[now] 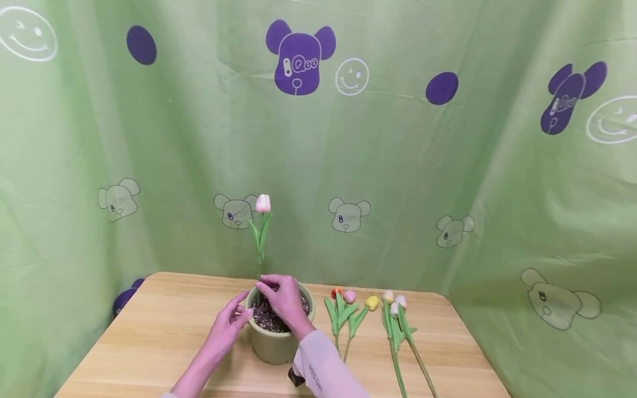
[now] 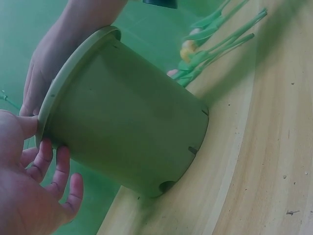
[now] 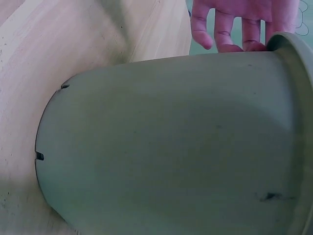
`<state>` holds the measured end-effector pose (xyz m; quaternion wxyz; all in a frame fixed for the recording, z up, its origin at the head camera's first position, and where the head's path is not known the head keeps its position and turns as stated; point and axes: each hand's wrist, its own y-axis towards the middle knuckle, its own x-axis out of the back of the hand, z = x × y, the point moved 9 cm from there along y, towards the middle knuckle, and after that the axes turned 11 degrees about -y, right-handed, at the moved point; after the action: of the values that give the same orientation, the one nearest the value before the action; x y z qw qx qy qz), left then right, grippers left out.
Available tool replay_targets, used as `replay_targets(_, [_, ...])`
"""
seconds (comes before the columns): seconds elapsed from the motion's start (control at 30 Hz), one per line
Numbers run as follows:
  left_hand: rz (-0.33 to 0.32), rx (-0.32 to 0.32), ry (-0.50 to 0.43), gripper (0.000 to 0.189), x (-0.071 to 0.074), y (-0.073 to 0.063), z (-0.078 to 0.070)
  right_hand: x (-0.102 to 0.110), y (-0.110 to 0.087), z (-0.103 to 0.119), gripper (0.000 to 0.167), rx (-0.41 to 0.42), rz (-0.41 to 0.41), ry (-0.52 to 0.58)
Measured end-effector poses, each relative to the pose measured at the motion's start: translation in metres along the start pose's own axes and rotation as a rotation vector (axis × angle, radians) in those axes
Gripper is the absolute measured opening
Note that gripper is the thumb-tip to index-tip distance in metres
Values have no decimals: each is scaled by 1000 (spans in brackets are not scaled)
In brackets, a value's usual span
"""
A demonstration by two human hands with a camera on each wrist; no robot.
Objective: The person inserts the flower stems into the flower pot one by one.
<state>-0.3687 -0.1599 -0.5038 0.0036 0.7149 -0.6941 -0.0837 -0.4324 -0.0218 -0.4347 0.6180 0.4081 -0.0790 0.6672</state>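
A light green flowerpot (image 1: 272, 347) of dark, speckled soil (image 1: 267, 320) stands upright on the table. My left hand (image 1: 225, 329) holds the pot's left rim, its thumb at the edge and fingertips against the outer wall, as the left wrist view shows. Over the soil, my right hand (image 1: 287, 304) pinches the lower stem of a pink-and-white artificial tulip (image 1: 263, 204), which rises upright near the rim's far left. Whether the stem's end is in the soil is hidden. The right wrist view shows mostly pot wall (image 3: 171, 142), with left fingers (image 3: 224, 27) at the rim.
Right of the pot lie red, pink and yellow tulips (image 1: 371, 302); farther right is a group of pale tulips (image 1: 395, 308), stems toward me. The wooden table (image 1: 149, 331) has green curtains (image 1: 398, 166) behind and at both sides. A small dark object (image 1: 296, 378) shows under my right sleeve.
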Motion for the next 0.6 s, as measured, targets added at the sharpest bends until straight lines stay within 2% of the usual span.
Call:
replay_targets(0.3, [3,-6,-9,59,-2,1,1,21,-3,0,33,32,-24,32])
replay_targets(0.6, [-7,13,-22,58,-1,0,1,69,-9,-14,37,-4,-6,41])
